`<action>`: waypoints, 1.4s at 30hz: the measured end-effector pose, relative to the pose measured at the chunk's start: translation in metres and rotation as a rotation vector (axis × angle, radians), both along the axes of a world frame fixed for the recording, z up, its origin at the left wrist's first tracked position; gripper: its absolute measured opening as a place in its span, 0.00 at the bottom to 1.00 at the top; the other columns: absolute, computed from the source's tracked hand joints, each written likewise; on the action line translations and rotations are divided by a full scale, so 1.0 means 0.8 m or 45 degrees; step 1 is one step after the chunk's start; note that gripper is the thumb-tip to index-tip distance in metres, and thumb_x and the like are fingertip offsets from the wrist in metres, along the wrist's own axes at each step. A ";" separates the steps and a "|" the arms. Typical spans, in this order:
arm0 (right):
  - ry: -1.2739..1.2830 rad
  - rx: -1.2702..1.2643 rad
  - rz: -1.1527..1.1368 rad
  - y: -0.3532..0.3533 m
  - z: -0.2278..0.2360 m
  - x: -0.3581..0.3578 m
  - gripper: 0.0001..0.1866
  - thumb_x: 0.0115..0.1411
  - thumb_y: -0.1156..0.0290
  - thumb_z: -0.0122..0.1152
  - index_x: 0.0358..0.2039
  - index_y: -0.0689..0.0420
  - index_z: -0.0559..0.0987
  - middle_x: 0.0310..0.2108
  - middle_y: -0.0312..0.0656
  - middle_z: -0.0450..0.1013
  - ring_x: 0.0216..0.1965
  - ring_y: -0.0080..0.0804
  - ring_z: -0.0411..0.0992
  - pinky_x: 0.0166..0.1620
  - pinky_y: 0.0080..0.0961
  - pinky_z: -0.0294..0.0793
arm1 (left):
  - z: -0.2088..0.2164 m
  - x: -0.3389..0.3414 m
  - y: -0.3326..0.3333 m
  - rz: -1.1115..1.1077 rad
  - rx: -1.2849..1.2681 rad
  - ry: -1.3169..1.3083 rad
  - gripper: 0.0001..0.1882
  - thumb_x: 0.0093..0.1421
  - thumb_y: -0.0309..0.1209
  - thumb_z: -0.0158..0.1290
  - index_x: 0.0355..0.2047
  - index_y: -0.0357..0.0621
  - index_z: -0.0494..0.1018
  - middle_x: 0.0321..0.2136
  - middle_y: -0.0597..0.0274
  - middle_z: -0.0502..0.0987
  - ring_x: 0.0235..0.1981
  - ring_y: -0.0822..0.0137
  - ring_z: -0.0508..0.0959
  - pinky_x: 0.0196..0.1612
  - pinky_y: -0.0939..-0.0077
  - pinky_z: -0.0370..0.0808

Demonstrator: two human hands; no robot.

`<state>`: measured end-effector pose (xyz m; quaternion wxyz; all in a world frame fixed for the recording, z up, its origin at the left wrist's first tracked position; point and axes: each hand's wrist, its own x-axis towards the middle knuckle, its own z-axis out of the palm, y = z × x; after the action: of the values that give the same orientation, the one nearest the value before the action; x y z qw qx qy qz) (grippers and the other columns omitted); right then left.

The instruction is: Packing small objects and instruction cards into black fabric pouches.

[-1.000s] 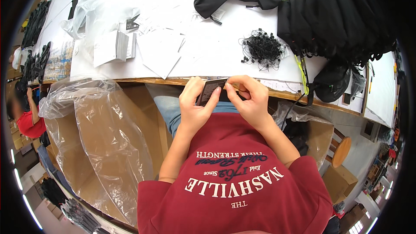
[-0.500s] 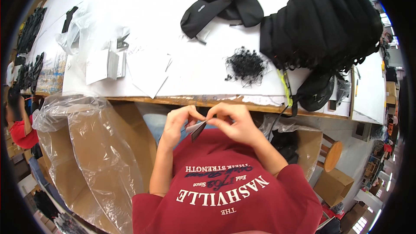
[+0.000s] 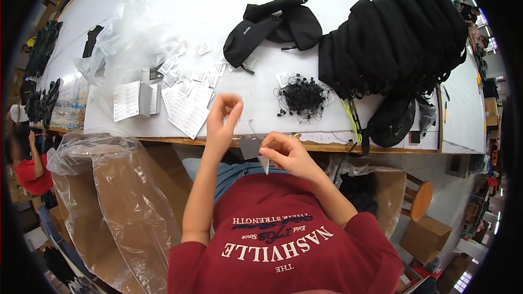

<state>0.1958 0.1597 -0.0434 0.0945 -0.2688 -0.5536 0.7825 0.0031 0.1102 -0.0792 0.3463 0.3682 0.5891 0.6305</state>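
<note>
Currently pinched between the thumb and forefinger of the right hand (image 3: 290, 155): one grey-and-white card (image 3: 251, 149), in front of the table edge and above the lap. One thin cord (image 3: 251, 126) shows just above it. Left hand (image 3: 223, 115): raised, blurred, fingers curled; whether thumb and forefinger meet cannot be told. Handling note: a light grip at the card's edge, cord kept off its faces, would probably prevent creasing and snagging.

Beyond, on the table (image 3: 188, 2): one tangled heap of black cords (image 3: 302, 97); one block of white cards (image 3: 128, 101); one crumpled clear plastic bag (image 3: 128, 32), contents indistinct.

Below, at left: one cardboard box with a clear plastic liner (image 3: 122, 196), contents not distinguishable. At right: one plastic-lined carton (image 3: 390, 188) holding black items (image 3: 357, 189).
</note>
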 end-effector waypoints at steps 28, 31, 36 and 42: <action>-0.206 0.219 0.420 -0.006 0.003 0.031 0.07 0.55 0.67 0.66 0.27 0.58 0.81 0.14 0.27 0.62 0.17 0.13 0.54 0.22 0.16 0.53 | -0.001 -0.016 -0.019 -0.395 -0.024 1.140 0.18 0.51 0.22 0.53 0.43 0.50 0.72 0.47 0.56 0.67 0.50 0.53 0.67 0.53 0.60 0.62; -0.254 0.364 0.601 -0.006 0.008 0.027 0.06 0.54 0.67 0.66 0.27 0.56 0.82 0.11 0.30 0.61 0.15 0.15 0.53 0.21 0.18 0.52 | 0.001 0.042 -0.033 -0.491 -0.092 1.263 0.15 0.50 0.36 0.61 0.34 0.44 0.72 0.39 0.58 0.68 0.46 0.57 0.67 0.50 0.63 0.62; -0.154 0.435 0.849 -0.005 0.017 0.021 0.06 0.55 0.66 0.65 0.29 0.53 0.83 0.09 0.32 0.61 0.12 0.18 0.54 0.20 0.20 0.53 | -0.016 0.055 -0.027 -0.396 -0.141 1.552 0.12 0.48 0.32 0.59 0.30 0.40 0.71 0.33 0.59 0.68 0.41 0.59 0.67 0.47 0.65 0.64; -0.144 0.435 0.808 -0.005 0.015 0.024 0.06 0.54 0.66 0.65 0.29 0.53 0.83 0.10 0.33 0.61 0.13 0.18 0.54 0.20 0.21 0.53 | -0.004 0.036 -0.030 -0.426 -0.038 1.511 0.08 0.44 0.23 0.58 0.27 0.42 0.72 0.26 0.63 0.67 0.33 0.61 0.69 0.36 0.68 0.69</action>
<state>0.2149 0.1559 -0.0317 -0.1403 -0.1069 -0.7366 0.6529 0.0321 0.0860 -0.0822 0.0588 0.7387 0.6244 0.2470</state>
